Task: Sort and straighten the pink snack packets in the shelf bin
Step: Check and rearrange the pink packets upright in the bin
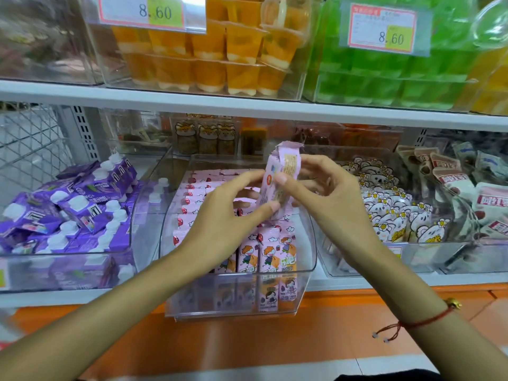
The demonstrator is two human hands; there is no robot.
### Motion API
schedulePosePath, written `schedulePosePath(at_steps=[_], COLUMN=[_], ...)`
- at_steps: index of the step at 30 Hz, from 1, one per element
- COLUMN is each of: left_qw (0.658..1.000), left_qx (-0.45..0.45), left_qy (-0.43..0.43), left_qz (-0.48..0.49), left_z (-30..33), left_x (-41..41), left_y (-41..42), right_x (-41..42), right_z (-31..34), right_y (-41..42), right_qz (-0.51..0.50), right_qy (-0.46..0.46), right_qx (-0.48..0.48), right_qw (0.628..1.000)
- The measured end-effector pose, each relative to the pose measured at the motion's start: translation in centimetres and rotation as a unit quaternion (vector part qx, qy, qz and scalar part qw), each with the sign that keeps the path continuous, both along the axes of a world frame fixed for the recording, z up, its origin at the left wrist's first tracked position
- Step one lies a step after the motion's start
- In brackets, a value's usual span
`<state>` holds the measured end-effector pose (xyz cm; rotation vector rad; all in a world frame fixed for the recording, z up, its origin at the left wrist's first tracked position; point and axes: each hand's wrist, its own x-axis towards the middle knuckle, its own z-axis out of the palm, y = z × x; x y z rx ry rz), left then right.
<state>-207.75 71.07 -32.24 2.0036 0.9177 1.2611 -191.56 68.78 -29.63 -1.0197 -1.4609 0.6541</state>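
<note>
A clear plastic shelf bin (308,259) in the middle of the lower shelf holds several pink snack packets (268,253), standing in rows with cartoon figures on their fronts. Above the bin both hands hold one pink packet (283,171) upright, its back label turned toward me. My left hand (228,213) pinches its lower part between thumb and fingers. My right hand (327,193) pinches its upper middle with thumb and fingers. The packets behind my left hand are partly hidden.
A clear bin of purple cartons (74,204) stands to the left. To the right is a bin of white bear-print packets (395,213), then brown-and-white packets (467,188). The upper shelf carries orange jelly cups (209,56) and green jelly cups (384,78). An orange ledge (247,336) runs below.
</note>
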Motion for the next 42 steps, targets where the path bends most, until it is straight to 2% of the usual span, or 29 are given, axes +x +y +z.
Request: schedulePosePath(at_steps=[4, 8, 11, 16, 19, 21, 25, 27, 29, 34, 37, 39, 42], left_qw=[0.985, 0.927, 0.902, 0.897, 0.912, 0.939, 0.992, 0.998, 0.997, 0.989, 0.982, 0.984, 0.996], left_qx=[-0.146, -0.335, -0.383, -0.395, -0.371, -0.318, -0.097, -0.002, 0.050, 0.110, 0.143, 0.134, 0.050], left_qy=[-0.054, -0.089, -0.120, -0.112, -0.084, -0.059, -0.073, -0.064, -0.051, -0.037, -0.021, -0.009, -0.005], left_qz=[-0.069, -0.143, -0.159, -0.162, -0.151, -0.119, -0.026, -0.002, 0.015, 0.087, 0.121, 0.115, 0.075], left_z=[1.0, 1.7, 2.0, 1.9, 1.8, 1.5, 1.1, 0.9, 0.6, -0.2, -0.5, -0.6, -0.3], left_x=[0.0, -0.1, 0.0, 0.0, -0.2, -0.4, -0.5, -0.7, -0.8, -0.5, 0.0, 0.4, 1.1], left_y=[-0.3, -0.6, -0.5, -0.2, -0.1, 0.1, 0.5, 0.6, 0.7, 0.6, 0.3, 0.0, -0.1], right_x=[0.4, 0.2, 0.2, 0.3, 0.3, 0.3, 0.7, 0.7, 0.8, 0.3, -0.9, -1.1, -0.3], right_z=[0.0, -0.3, -0.2, -0.2, -0.2, -0.3, -0.2, -0.2, -0.3, -0.2, -0.2, -0.1, 0.6], right_y=[0.2, 0.4, 0.6, 0.5, 0.5, 0.4, 0.3, 0.4, 0.4, -0.1, -0.5, -0.4, -0.1], right_qz=[-0.006, -0.036, -0.049, -0.041, -0.028, -0.009, 0.058, 0.077, 0.084, 0.097, 0.002, -0.063, -0.083], right_qy=[0.022, 0.024, 0.033, 0.039, 0.045, 0.038, 0.005, 0.010, 0.006, -0.009, -0.017, -0.023, 0.028], right_qx=[-0.078, -0.142, -0.166, -0.175, -0.163, -0.134, -0.065, -0.053, -0.044, -0.044, -0.031, -0.028, -0.032], right_qw=[0.997, 0.989, 0.984, 0.983, 0.985, 0.990, 0.996, 0.996, 0.995, 0.994, 0.999, 0.997, 0.996])
